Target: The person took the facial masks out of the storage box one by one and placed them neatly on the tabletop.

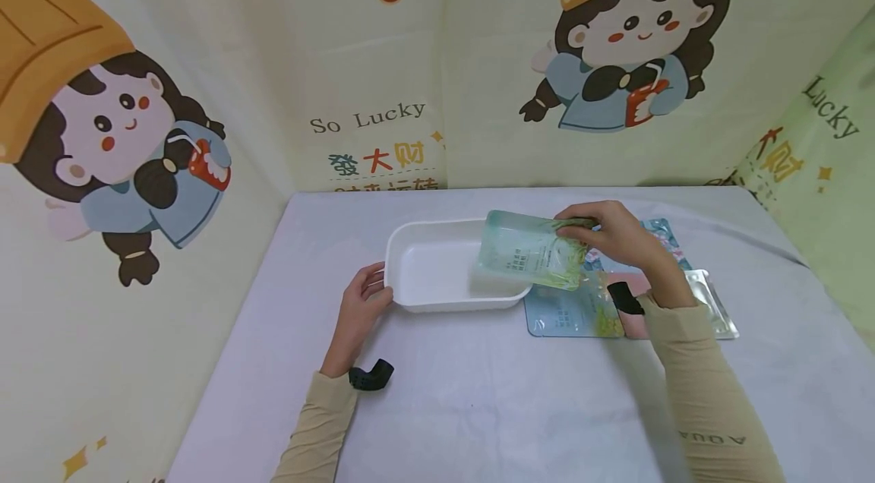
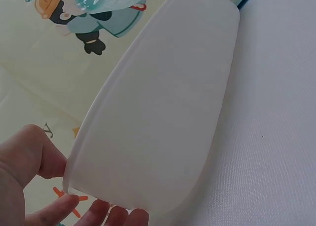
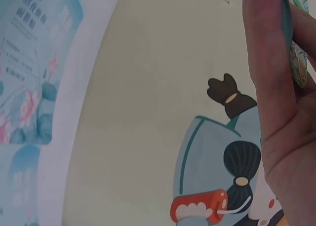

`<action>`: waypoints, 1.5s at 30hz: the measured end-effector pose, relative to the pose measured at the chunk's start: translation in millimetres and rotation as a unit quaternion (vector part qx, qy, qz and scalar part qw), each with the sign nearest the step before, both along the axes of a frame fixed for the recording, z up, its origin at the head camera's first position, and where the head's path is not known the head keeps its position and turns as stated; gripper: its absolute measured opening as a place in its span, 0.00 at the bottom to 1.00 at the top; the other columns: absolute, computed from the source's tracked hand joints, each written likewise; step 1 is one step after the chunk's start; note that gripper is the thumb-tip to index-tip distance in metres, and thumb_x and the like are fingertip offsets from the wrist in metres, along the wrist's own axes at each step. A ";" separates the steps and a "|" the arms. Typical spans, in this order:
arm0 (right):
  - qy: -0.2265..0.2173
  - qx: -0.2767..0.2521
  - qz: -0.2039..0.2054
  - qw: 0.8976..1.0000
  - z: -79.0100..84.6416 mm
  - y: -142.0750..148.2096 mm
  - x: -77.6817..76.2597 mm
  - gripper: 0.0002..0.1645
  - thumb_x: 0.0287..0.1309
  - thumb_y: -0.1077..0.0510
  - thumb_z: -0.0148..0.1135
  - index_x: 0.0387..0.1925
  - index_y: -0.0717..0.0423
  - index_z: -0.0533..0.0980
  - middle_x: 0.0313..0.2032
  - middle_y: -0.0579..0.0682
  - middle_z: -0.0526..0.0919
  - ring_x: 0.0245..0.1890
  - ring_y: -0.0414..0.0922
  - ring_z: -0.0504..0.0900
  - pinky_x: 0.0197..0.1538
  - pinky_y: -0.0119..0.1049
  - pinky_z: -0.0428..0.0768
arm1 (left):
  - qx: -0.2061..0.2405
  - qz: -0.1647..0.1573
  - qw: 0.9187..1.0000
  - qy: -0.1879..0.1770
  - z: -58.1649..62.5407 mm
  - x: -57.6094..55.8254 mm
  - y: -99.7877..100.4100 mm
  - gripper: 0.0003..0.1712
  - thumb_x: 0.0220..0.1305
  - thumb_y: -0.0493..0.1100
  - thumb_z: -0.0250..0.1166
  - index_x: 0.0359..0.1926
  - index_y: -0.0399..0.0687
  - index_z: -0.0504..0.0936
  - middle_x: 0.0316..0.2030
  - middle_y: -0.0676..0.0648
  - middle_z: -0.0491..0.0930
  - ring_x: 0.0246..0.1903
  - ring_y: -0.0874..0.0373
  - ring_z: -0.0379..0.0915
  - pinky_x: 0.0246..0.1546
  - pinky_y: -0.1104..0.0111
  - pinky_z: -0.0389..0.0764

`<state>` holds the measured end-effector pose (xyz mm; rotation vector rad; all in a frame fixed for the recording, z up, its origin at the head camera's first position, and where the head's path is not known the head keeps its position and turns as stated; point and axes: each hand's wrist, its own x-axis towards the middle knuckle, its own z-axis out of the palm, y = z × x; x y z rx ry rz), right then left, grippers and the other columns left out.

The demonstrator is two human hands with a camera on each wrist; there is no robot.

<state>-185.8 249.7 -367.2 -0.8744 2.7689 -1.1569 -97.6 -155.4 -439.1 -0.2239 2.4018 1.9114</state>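
A white plastic tray (image 1: 427, 306) stands on the cloth-covered table. My left hand (image 1: 360, 308) holds its left end, with the thumb by the rim and the fingers along the outer wall (image 2: 148, 102). Over the tray's right part, my right hand (image 1: 611, 232) pinches a pale green face mask packet (image 1: 522, 244) by its right edge. The packet hangs tilted above the rim. In the right wrist view only a sliver of the packet (image 3: 298, 63) shows between thumb and fingers.
Right of the tray lie several flat packets: a blue one (image 1: 563, 314), a pink one (image 1: 634, 323), a silver one (image 1: 714, 304) and a flower-patterned one (image 1: 663, 234), partly hidden by the right hand and arm. A printed cloth backdrop (image 1: 492, 149) rises behind the table.
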 end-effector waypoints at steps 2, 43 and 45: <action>-0.008 -0.002 0.000 1.000 -0.1 4.8 1.7 0.10 0.60 0.63 0.67 0.44 0.58 0.84 0.39 0.54 0.87 0.30 0.41 0.81 0.30 0.31 0.82 | -0.002 0.001 1.000 0.000 0.5 0.2 0.4 0.29 0.65 0.35 0.59 0.68 0.40 0.69 0.62 0.37 0.72 0.61 0.45 0.71 0.53 0.69 0.78; -0.018 0.018 -0.016 1.000 -10.5 64.9 30.4 0.11 0.57 0.67 0.67 0.42 0.58 0.84 0.35 0.51 0.88 0.27 0.34 0.82 0.27 0.30 0.81 | 0.000 0.001 1.000 -0.001 -6.0 -2.3 -0.4 0.30 0.65 0.35 0.59 0.68 0.41 0.68 0.63 0.37 0.72 0.61 0.45 0.72 0.49 0.75 0.78; -0.034 0.019 -0.017 0.999 -11.9 66.0 32.0 0.11 0.58 0.67 0.67 0.43 0.59 0.84 0.36 0.52 0.88 0.27 0.35 0.82 0.27 0.31 0.82 | -0.003 0.002 1.000 -0.005 -2.6 -1.3 0.4 0.29 0.65 0.35 0.59 0.68 0.41 0.68 0.62 0.37 0.72 0.61 0.45 0.72 0.49 0.74 0.78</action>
